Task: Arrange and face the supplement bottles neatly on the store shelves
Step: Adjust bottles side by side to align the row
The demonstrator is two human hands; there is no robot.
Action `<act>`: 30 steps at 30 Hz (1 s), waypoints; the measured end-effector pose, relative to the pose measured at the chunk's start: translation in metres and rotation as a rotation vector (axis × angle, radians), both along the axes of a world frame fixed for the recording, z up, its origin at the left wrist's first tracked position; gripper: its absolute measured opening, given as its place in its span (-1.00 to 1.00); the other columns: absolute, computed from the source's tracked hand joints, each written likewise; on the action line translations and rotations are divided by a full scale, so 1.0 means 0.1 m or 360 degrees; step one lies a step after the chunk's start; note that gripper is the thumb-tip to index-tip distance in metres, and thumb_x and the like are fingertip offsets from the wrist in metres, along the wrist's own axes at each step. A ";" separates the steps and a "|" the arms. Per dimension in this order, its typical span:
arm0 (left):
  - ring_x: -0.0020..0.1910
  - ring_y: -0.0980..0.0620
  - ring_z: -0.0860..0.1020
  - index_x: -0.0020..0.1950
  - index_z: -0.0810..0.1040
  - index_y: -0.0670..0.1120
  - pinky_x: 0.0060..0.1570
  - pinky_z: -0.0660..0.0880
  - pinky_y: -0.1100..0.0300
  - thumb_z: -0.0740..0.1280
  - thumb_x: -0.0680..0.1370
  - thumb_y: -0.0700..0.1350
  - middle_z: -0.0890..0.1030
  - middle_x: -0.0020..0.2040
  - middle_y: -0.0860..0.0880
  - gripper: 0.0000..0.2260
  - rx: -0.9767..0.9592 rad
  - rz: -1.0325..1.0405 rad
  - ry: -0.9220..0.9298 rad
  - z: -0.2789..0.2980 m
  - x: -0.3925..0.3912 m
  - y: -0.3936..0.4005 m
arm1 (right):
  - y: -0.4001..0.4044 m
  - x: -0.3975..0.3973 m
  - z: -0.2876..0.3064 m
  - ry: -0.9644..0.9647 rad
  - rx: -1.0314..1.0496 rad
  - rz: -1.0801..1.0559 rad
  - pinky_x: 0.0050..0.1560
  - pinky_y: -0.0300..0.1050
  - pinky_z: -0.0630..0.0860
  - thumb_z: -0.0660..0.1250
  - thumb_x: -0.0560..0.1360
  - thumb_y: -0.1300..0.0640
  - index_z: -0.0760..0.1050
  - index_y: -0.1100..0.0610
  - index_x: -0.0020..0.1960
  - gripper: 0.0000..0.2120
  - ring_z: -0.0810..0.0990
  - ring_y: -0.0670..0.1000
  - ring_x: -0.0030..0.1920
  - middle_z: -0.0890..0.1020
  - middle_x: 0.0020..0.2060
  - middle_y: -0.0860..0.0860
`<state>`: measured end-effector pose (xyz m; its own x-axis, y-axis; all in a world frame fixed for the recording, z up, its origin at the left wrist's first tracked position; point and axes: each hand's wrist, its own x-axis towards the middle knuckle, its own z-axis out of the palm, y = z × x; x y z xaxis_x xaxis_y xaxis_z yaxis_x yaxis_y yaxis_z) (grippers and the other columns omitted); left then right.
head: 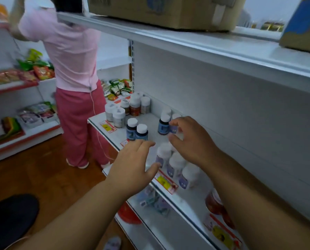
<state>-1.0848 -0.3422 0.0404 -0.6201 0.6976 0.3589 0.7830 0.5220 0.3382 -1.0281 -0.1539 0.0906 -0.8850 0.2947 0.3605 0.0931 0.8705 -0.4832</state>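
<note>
Supplement bottles stand on a white shelf (151, 120). My right hand (190, 139) reaches in over it and pinches a blue-labelled bottle (173, 129) between fingertips and thumb, right beside a similar dark bottle (163, 124). My left hand (132, 163) hovers with relaxed fingers just left of a row of white-capped, purple-labelled bottles (176, 165), its thumb close to the nearest one (163, 154). Two dark blue bottles (137, 131) stand near the front edge. A cluster of white and brown bottles (130, 107) fills the shelf's far left end.
A person in pink (74, 69) stands close on the left, facing snack shelves (24, 76). Cardboard boxes (159, 11) sit on the shelf above. A red jar (213, 202) sits under my right forearm. The lower shelf (168, 230) holds small packets (154, 201).
</note>
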 end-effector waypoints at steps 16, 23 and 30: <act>0.33 0.01 0.35 0.44 0.26 0.13 0.31 0.29 0.10 0.33 0.39 0.33 0.39 0.37 0.07 -0.32 -0.0471 -0.0829 0.0202 -0.13 -2.35 0.54 | 0.34 -1.66 -0.48 -0.0744 0.0486 -0.0553 0.01 0.00 0.44 0.28 0.49 0.24 0.43 0.19 0.17 -0.74 0.46 0.17 0.09 0.50 0.09 0.14; 0.10 -0.03 0.48 0.35 0.31 0.10 0.07 0.41 0.06 0.27 0.39 0.35 0.52 0.18 0.04 -0.39 -0.0752 -0.1096 0.0284 -0.23 -2.43 0.74 | -0.07 -1.44 -0.35 -0.0995 0.0154 -0.0497 -0.09 -0.03 0.52 0.36 0.47 0.13 0.41 0.22 0.26 -0.60 0.54 0.13 -0.03 0.48 0.06 0.15; 0.01 -0.07 0.47 0.19 0.34 0.03 -0.11 0.32 0.04 0.24 0.42 0.30 0.55 0.07 0.00 -0.52 -0.0703 -0.1206 0.0373 -0.36 -2.47 0.78 | -0.46 -1.40 -0.35 -0.1028 0.0040 -0.0760 -0.08 -0.02 0.48 0.38 0.42 0.09 0.44 0.16 0.08 -0.72 0.51 0.08 -0.07 0.47 -0.03 0.08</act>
